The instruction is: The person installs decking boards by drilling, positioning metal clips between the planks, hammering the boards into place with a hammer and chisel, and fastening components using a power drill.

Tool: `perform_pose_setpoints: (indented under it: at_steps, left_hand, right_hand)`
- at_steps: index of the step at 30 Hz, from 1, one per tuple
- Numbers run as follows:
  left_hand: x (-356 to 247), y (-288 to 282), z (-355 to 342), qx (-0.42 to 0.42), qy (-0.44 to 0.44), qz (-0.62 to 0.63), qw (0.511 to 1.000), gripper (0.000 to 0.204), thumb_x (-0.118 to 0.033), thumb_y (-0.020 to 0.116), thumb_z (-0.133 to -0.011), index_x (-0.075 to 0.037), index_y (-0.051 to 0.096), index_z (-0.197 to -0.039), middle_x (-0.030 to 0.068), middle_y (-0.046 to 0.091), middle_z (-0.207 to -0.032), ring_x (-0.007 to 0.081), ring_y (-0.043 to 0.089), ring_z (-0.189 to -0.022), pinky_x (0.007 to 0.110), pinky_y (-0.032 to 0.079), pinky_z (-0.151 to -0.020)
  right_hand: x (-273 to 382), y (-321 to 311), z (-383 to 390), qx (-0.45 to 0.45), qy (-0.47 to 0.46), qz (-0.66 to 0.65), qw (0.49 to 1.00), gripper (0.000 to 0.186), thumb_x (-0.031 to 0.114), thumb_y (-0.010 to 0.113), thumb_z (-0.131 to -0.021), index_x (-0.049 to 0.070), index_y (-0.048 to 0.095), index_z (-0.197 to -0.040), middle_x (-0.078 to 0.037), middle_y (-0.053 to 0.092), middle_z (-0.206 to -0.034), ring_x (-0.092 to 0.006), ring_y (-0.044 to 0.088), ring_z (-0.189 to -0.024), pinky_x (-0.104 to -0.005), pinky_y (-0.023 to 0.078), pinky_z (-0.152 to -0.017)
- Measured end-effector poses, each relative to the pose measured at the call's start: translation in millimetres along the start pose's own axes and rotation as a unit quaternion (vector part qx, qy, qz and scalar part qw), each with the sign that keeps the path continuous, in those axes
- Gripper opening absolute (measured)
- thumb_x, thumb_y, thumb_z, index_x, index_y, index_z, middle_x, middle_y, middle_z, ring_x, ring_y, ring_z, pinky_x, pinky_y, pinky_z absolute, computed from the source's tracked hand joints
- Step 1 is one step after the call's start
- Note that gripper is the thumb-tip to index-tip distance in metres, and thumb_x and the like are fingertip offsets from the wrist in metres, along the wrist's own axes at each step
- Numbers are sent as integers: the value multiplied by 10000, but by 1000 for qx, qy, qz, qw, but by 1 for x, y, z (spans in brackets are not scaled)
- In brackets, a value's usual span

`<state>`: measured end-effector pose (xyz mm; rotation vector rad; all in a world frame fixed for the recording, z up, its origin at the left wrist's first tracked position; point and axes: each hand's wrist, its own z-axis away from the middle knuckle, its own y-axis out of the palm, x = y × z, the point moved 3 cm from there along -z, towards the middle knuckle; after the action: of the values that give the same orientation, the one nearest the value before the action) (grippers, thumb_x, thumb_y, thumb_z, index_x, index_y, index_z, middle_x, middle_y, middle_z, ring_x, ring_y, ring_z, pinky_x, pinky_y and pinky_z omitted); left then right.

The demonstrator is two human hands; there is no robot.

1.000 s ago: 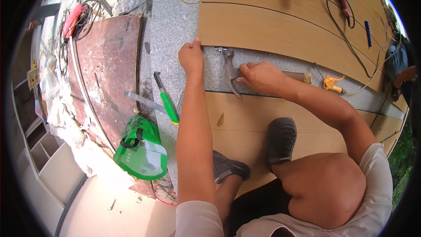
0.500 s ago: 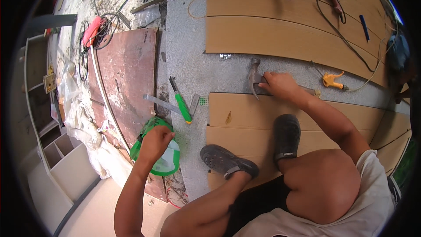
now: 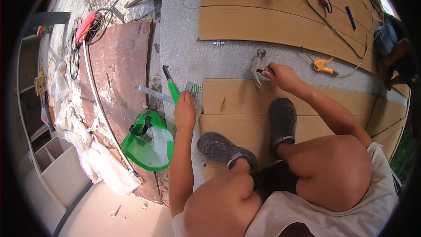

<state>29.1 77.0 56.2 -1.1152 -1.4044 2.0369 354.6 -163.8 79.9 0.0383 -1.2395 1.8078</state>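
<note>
R hand (image 3: 283, 78) grips hammer (image 3: 257, 67) — L hand (image 3: 185, 114) at metal square (image 3: 153, 93).

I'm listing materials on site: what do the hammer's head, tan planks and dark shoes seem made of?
Hammer's head: probably steel, grey with a dull metallic sheen.
Tan planks: wood or a wood-like composite, matte and evenly coloured; the look leaves it open.
Dark shoes: likely moulded foam or rubber, matte, with small holes in the uppers.
</note>
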Motion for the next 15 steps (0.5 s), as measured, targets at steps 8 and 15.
perform_pose_setpoints:
  at_steps: [8,15]
  left_hand:
    - [24,20,-11,-16,-53,-145,988,311,-222,761,-846,-22,617,-1037,163,595,-1069,365,600,-1016,444,507,-892]
    - [56,-36,-44,-46,-49,34,997,261,-203,748,-870,-5,616,-977,170,681,-965,324,667,-918,429,512,-809]
  right_hand:
    - [-3,8,48,-39,54,-36,997,440,455,628,-1006,17,654,-1012,-256,700,-897,-487,659,-874,-548,508,-745]
    - [16,12,52,-22,48,-48,997,473,488,610,-1010,19,659,-1055,-271,695,-948,-483,657,-932,-545,506,-797]
